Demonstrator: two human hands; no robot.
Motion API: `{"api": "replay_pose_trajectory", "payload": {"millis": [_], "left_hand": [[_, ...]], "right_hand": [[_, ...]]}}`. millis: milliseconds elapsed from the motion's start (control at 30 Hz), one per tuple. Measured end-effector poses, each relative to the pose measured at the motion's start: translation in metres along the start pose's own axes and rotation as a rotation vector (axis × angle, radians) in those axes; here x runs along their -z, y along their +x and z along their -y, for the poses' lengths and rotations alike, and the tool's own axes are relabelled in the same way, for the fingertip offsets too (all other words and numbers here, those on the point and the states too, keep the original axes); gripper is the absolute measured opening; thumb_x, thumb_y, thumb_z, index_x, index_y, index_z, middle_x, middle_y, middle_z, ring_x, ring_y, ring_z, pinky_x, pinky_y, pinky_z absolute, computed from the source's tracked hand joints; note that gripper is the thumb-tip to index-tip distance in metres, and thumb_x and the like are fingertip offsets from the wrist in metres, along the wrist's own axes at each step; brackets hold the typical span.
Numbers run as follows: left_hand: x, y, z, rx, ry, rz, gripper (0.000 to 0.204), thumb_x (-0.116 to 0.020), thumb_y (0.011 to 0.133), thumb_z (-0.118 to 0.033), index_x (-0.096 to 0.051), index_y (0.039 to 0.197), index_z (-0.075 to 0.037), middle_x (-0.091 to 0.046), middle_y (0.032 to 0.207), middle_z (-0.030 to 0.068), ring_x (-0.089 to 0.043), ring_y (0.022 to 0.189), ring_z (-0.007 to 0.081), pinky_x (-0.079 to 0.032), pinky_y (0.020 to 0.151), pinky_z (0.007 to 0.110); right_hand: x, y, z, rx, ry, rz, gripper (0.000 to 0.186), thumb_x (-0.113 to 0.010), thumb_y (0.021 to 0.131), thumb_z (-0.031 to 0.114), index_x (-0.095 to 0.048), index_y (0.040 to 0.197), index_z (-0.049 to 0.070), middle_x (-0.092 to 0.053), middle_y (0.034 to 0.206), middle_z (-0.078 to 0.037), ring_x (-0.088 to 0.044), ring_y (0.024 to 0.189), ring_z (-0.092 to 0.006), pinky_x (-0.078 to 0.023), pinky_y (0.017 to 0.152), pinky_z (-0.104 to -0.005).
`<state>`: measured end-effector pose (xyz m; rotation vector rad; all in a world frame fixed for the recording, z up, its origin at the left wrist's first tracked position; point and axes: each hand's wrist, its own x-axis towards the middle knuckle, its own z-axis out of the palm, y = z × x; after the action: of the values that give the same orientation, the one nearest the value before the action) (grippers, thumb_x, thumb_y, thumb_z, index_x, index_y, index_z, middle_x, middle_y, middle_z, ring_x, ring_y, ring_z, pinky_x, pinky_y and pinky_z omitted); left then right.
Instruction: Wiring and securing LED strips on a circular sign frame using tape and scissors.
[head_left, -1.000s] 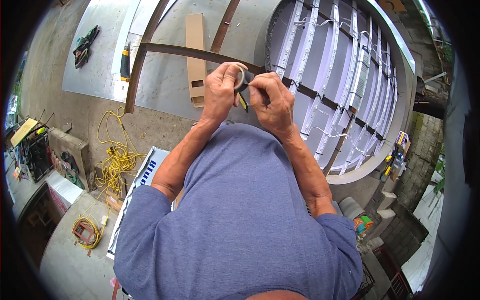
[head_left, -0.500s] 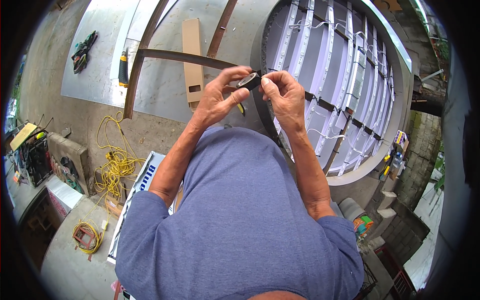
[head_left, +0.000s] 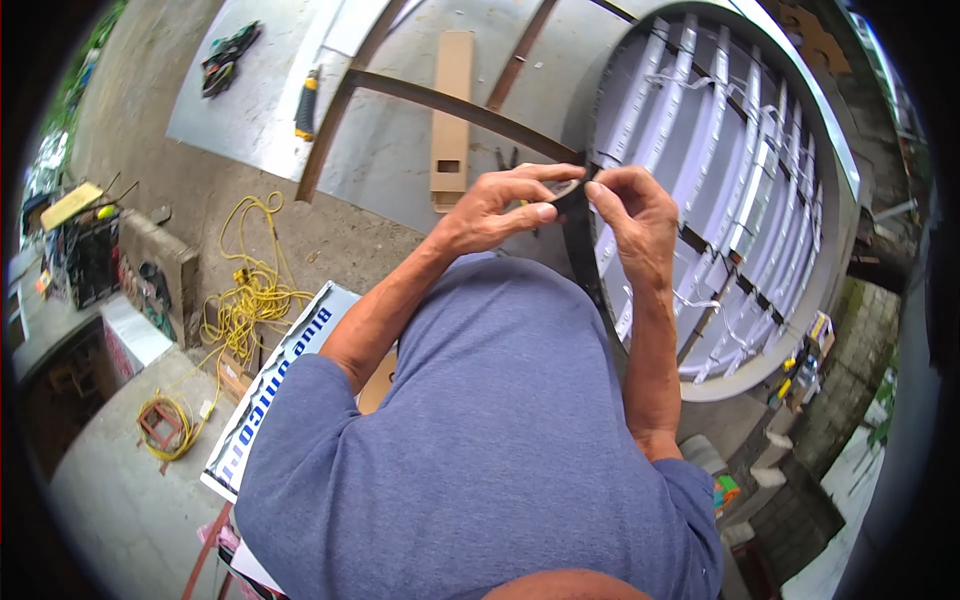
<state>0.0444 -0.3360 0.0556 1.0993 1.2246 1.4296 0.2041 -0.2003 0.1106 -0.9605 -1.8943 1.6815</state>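
Tape roll (head_left: pixel 570 194) slants up rightward, left hand (head_left: pixel 498 210) half curled around it, right hand (head_left: pixel 640 217) pinching its end.

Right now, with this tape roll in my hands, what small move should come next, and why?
I'd probably ease your right hand gently away from the tape roll to draw out a little tape. Your left hand holds the roll, while the right thumb and finger appear to pinch the tape at its edge.
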Motion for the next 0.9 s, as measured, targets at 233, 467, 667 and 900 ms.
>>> {"api": "replay_pose_trajectory", "payload": {"millis": [233,467,667,900], "left_hand": [[-0.017,0.002,-0.021,-0.059,0.198,-0.104,0.020,-0.071,0.091,-0.018,-0.074,0.092,0.001,-0.071,0.119,0.0158,-0.067,0.099,0.0237,-0.052,0.086,0.036],[-0.036,0.011,-0.007,0.116,0.430,-0.169,0.024,-0.068,0.092,-0.025,-0.076,0.089,-0.002,-0.075,0.102,0.0149,-0.068,0.082,0.0233,-0.053,0.077,0.036],[-0.059,0.016,-0.020,0.241,0.422,-0.072,0.027,-0.077,0.086,-0.029,-0.077,0.087,-0.002,-0.071,0.076,0.0172,-0.064,0.064,0.0166,-0.049,0.060,0.034],[-0.085,0.008,-0.031,0.132,0.026,-0.001,0.031,-0.085,0.079,-0.027,-0.066,0.078,-0.003,-0.073,0.097,0.0121,-0.069,0.091,0.0191,-0.054,0.087,0.037]], "right_hand": [[-0.003,-0.017,0.008,0.046,0.033,-0.131,0.008,-0.072,0.089,0.005,-0.066,0.090,0.000,-0.068,0.082,-0.002,-0.062,0.073,-0.0073,-0.050,0.069,-0.0232],[0.009,-0.039,0.013,0.178,-0.016,-0.140,0.005,-0.071,0.088,-0.001,-0.066,0.090,0.000,-0.067,0.085,-0.004,-0.062,0.076,-0.0088,-0.052,0.070,-0.0241],[0.032,-0.064,0.022,0.101,-0.034,-0.252,0.007,-0.069,0.087,-0.006,-0.066,0.091,-0.002,-0.065,0.089,-0.004,-0.060,0.081,-0.0092,-0.050,0.075,-0.0236],[0.077,-0.062,0.010,0.037,0.163,-0.182,0.006,-0.070,0.090,0.000,-0.065,0.091,0.001,-0.063,0.088,-0.002,-0.054,0.071,-0.0065,-0.042,0.063,-0.0209]]}}
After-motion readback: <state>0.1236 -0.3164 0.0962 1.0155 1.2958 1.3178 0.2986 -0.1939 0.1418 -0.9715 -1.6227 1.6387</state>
